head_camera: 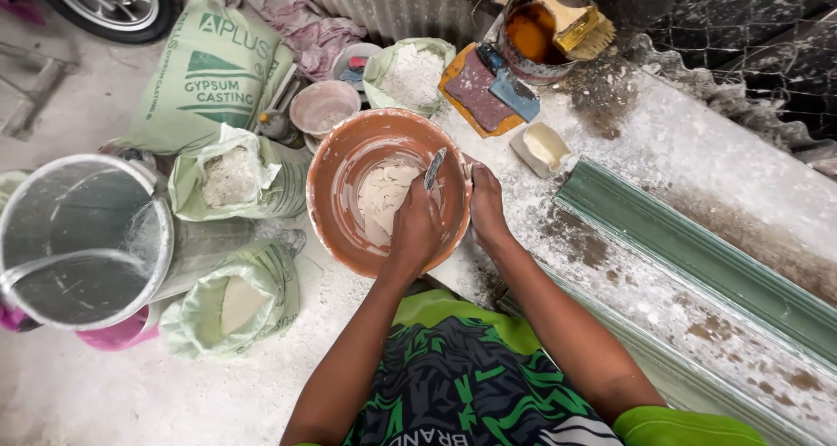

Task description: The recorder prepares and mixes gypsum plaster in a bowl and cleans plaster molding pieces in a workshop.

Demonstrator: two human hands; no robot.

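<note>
Head view first, reading from the left: a clear plastic bucket (83,237) lies tipped at the edge, then 3 open pale-green bags of white powder (231,180) and a larger sealed green sack (214,71) behind them, all on the dusty floor. Next comes what I am working in, the orange-brown mixing bowl (384,189), sitting at the near-left corner of the table (663,149) with a patch of pale, thick plaster paste (384,197) on its bottom. My left hand (414,228) is down inside the bowl, curled closed around a small flat scraper (434,169) whose blade points up toward the far rim. My right hand (486,206) is clamped on the bowl's right rim, fingers wrapped over the edge. To mix well, I judge the rim hold should stay firm so the bowl cannot spin or slide off the corner, while the blade is kept flat against the wall and drags dry streaks down into the paste. Further right lie a can with a brush (545,27), a pale soap-like block (540,147), and long green moulding strips (697,254).
</note>
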